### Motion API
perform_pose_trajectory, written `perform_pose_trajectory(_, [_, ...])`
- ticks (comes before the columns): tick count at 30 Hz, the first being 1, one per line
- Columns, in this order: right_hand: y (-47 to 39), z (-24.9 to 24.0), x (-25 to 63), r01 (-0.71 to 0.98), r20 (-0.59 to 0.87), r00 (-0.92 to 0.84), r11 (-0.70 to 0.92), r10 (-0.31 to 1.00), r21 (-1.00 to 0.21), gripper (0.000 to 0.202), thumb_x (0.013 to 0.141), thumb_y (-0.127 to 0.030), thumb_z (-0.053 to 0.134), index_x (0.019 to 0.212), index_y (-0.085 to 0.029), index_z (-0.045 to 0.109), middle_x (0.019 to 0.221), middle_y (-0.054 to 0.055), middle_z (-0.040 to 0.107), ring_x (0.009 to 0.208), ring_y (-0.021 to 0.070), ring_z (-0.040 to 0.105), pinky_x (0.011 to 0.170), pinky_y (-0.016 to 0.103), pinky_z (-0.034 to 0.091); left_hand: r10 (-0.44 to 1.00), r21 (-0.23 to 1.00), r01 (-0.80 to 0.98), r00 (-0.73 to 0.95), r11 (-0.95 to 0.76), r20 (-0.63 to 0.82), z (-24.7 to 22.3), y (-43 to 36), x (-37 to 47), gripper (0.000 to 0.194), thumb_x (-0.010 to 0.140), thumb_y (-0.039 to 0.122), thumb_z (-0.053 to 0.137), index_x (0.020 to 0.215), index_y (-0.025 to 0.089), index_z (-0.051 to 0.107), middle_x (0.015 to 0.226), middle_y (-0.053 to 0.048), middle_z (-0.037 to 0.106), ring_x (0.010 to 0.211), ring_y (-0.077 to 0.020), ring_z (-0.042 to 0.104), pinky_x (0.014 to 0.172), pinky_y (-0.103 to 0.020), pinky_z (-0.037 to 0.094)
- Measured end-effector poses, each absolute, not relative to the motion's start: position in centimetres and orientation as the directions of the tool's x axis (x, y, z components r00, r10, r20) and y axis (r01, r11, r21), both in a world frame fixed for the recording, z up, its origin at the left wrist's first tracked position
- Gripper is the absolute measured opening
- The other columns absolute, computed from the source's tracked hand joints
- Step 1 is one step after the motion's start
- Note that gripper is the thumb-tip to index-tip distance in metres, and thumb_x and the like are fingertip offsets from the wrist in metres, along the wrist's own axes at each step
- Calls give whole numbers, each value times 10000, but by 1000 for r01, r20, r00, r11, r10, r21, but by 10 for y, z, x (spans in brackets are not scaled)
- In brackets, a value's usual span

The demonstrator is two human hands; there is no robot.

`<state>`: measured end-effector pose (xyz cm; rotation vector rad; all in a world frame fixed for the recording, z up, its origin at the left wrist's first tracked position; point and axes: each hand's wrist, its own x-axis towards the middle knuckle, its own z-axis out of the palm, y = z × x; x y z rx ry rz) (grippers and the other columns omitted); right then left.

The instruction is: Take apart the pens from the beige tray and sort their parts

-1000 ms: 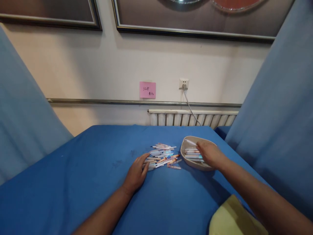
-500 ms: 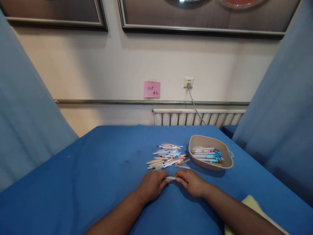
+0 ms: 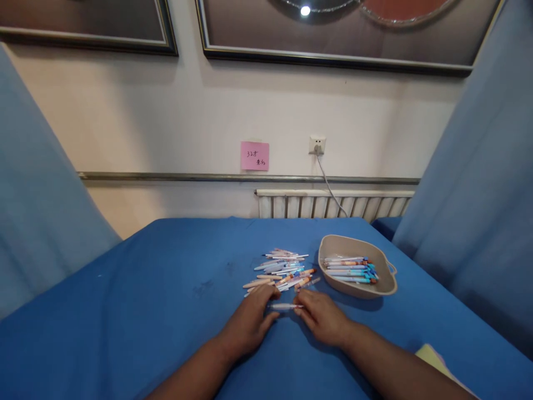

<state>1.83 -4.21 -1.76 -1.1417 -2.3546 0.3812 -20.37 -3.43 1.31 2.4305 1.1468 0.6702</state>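
Note:
A slim pale pen (image 3: 283, 306) lies level between my hands, just above or on the blue cloth. My right hand (image 3: 322, 316) pinches its right end, where a little pink shows. Around the pen's left end my left hand (image 3: 249, 315) has its thumb and fingers apart, and the pen's tip sits in that gap. Just beyond both hands lies a loose spread of pens and pen parts (image 3: 287, 269), white, peach, orange and blue, partly hidden by my left fingers.
A beige basket (image 3: 389, 286) with several blue, white and orange pens stands to the right of the spread. Something yellow (image 3: 437, 361) lies beneath my right forearm. Blue cloth (image 3: 125, 311) covers the table. Blue curtains (image 3: 470, 194) hang at both sides; a radiator (image 3: 333, 205) is behind.
My left thumb and fingers have parted from their grip on the pen, and the hand has shifted slightly left. More of the pen shows between the hands. The view has shifted slightly.

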Motion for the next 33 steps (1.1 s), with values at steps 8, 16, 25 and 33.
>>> perform_pose_trajectory(8, [-39,-22,25,591,334,-497,594,801,-545,114,912,-264,435,857,-204,515,797,13,591,718,149,537,642,247,367,800,484,641,532,-595,279,15,-36,-193,455,860,370,515,1285,232,427,1149,-66,610,1030,-220,568,892,-344,444])
perform_pose_trajectory(16, [-39,-19,28,548,320,-486,569,813,-613,110,897,-255,461,837,-200,535,770,1,586,713,141,535,634,244,362,772,435,647,594,-626,227,4,-34,-194,457,873,330,525,1309,250,416,1193,-70,605,1069,-236,561,922,-387,432])
perform_pose_trajectory(25, [-39,-20,27,541,268,-501,540,823,-645,105,888,-249,480,834,-199,554,768,5,597,711,145,538,631,246,365,762,462,625,611,-630,214,15,-36,-194,271,949,312,370,1134,215,544,918,-46,671,864,-191,612,793,-316,463])
perform_pose_trajectory(33, [-38,-24,27,538,238,-491,506,838,-674,112,880,-253,497,816,-194,568,767,6,604,723,145,550,650,244,377,727,442,588,629,-677,276,12,-31,-198,388,877,328,529,1247,226,473,1117,-73,617,1015,-221,556,896,-353,418])
